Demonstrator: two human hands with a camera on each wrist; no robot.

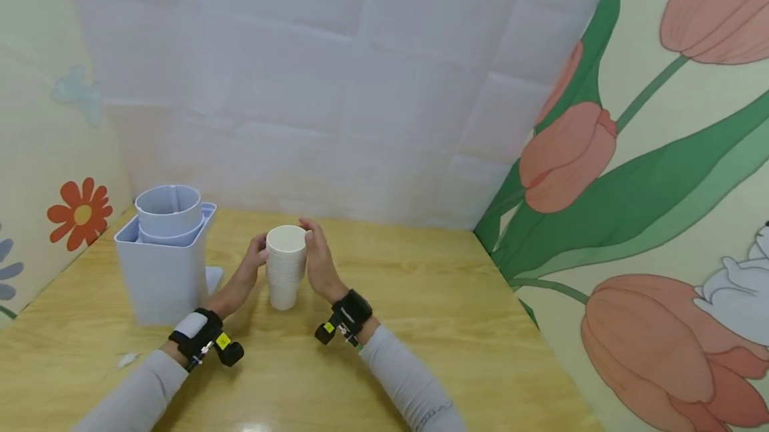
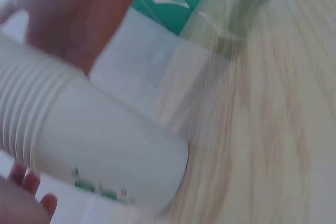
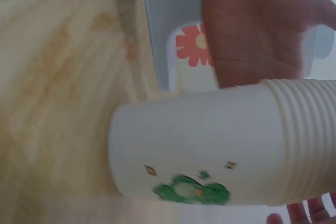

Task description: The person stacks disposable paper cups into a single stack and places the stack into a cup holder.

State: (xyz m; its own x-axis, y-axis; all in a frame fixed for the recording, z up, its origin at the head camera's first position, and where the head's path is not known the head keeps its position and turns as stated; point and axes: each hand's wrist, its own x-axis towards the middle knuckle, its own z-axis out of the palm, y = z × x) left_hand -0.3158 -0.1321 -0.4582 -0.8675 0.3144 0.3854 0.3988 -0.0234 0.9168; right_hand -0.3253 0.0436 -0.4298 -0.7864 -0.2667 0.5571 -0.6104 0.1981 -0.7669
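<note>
A tall stack of white paper cups (image 1: pixel 285 268) stands upright on the wooden table, between my two hands. My left hand (image 1: pixel 252 264) holds it from the left near the top, thumb and fingers at the rims. From the right, my right hand (image 1: pixel 321 262) curves about the upper stack, its fingers reaching past the far side of the top rim. Stacked rims (image 2: pixel 26 108) and a plain lower wall show in the left wrist view. A green printed picture (image 3: pixel 194 190) decorates the bottom cup in the right wrist view.
Left of the cups is a pale blue square bin (image 1: pixel 162 278) with a round container (image 1: pixel 168 208) inside. A small pale blue piece (image 1: pixel 213 280) lies beside it. A white scrap (image 1: pixel 127 359) is near the left forearm. Printed walls and a white sheet (image 1: pixel 336 98) enclose the table.
</note>
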